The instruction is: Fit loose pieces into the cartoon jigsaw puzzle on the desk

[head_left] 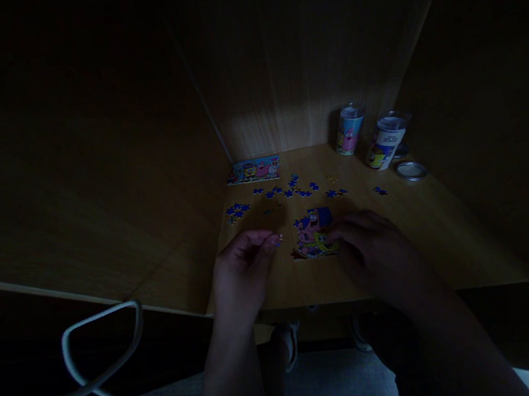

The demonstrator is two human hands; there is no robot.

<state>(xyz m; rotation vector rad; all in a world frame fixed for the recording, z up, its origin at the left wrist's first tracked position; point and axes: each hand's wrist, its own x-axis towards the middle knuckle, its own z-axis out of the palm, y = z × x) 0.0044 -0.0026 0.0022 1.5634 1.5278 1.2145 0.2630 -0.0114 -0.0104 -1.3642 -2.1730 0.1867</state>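
A partly assembled cartoon jigsaw (pixel 315 233) lies on the wooden desk (pixel 432 231) in dim light. My left hand (pixel 245 262) hovers just left of it, fingers pinched on a small puzzle piece (pixel 278 240). My right hand (pixel 376 243) rests at the jigsaw's right edge, fingers curled down against it; what lies under them is hidden. Several loose blue pieces (pixel 293 190) are scattered beyond the jigsaw, with a small cluster (pixel 237 211) at the left.
A finished picture card (pixel 254 170) lies at the back left. Two printed tubes (pixel 349 130) (pixel 385 140) stand at the back right, with a round lid (pixel 411 170) beside them. Wooden walls enclose the desk. A white cable (pixel 100 361) loops at lower left.
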